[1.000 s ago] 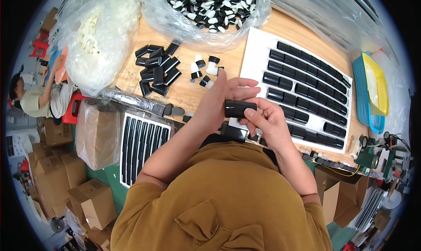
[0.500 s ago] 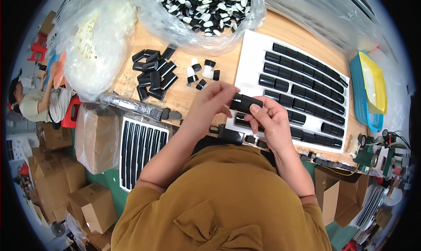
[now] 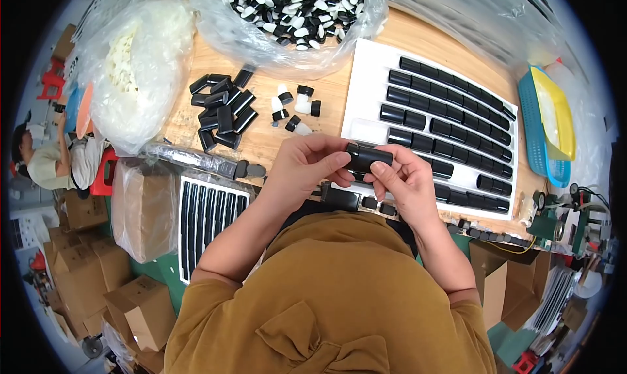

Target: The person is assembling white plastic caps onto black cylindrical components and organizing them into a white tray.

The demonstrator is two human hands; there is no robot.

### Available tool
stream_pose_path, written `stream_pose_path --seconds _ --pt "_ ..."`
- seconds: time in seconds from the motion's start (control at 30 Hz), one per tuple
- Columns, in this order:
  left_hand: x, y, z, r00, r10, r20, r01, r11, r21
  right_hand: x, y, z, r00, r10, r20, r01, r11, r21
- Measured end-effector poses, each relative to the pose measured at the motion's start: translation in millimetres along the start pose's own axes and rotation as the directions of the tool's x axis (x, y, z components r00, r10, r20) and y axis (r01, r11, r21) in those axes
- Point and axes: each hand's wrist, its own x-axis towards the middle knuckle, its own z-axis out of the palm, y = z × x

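Note:
A short, glossy black tube-like case (image 3: 369,156) is held level in front of me, above the near edge of the table. My left hand (image 3: 312,168) pinches its left end between thumb and fingers. Around its other end are the thumb and fingers of my right hand (image 3: 406,178). Beyond and right of them lies a white tray (image 3: 359,74) with rows of similar black cases and a few gaps. Loose black cases (image 3: 225,121) are heaped to the left. Between heap and tray sit several small white pieces with black collars (image 3: 303,104).
A clear bag of black and white pieces (image 3: 300,21) stands at the back, beside a bag of off-white pieces (image 3: 124,67). Blue and yellow baskets (image 3: 542,132) are at the right. Another filled tray (image 3: 186,256) and cardboard boxes (image 3: 140,309) lie lower left. A person (image 3: 52,155) is at far left.
My left hand has come down onto the black case's left end and now grips it. A small white piece with a black collar now lies where that hand was.

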Motion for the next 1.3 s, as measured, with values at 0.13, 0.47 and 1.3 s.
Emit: stream_pose_path --seconds 0.13,0.47,1.3 --pt "0.1 -10.2 0.8 1.0 0.016 -0.01 -0.016 0.999 -0.045 0.4 3.7 2.6 1.0 0.015 -0.02 -0.015 0.999 0.045" --pt "-2.6 -7.9 5.7 0.999 0.047 -0.025 -0.048 0.996 -0.07 -1.3 -3.4 1.9 0.997 -0.068 -0.035 0.07 0.997 0.045" --pt "22.4 -17.9 26.5 0.961 -0.149 0.231 0.221 0.919 -0.327 -8.0 -2.3 13.0 0.955 0.17 0.241 -0.182 0.983 0.027"
